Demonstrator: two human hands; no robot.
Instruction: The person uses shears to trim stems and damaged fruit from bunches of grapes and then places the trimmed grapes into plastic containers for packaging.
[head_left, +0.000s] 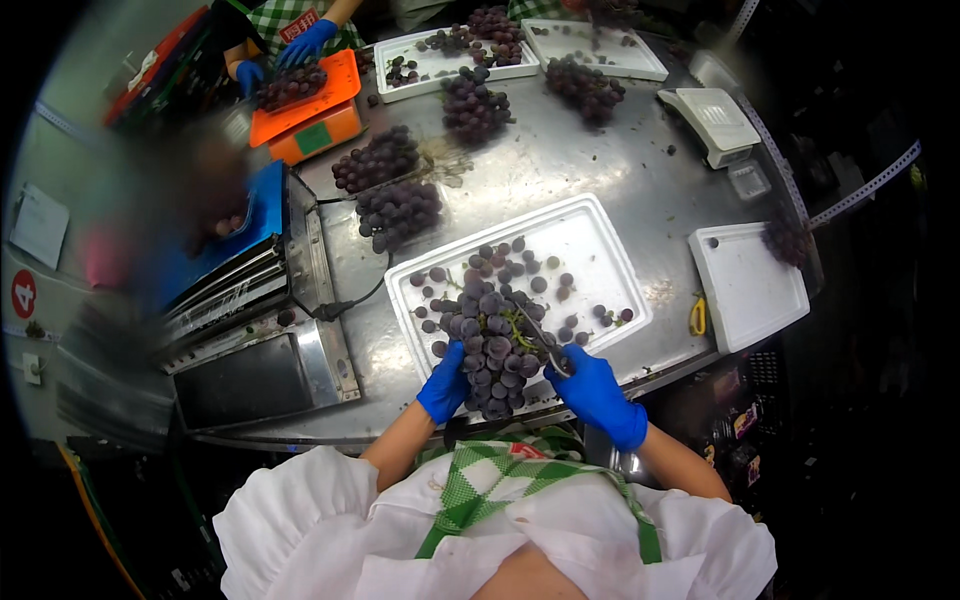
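My left hand (448, 381), in a blue glove, supports a large bunch of dark purple grapes (491, 352) from its left side. Gripped in my gloved right hand (596, 390) is a pair of scissors (553, 352), its blades reaching in among the green stems at the bunch's right side. Whether the blades are apart is too small to tell. Beneath the bunch lies a white foam tray (600, 255), with many loose grapes scattered over its floor. My left fingers are partly hidden behind the bunch.
Two packed grape bunches (397, 214) sit left of the tray, near a wrapping machine (259, 367) and its black cable. Yellow-handled scissors (698, 315) lie beside another foam tray (757, 289). Across the table, a co-worker's gloved hands (307, 43) are at grapes on an orange scale (315, 131).
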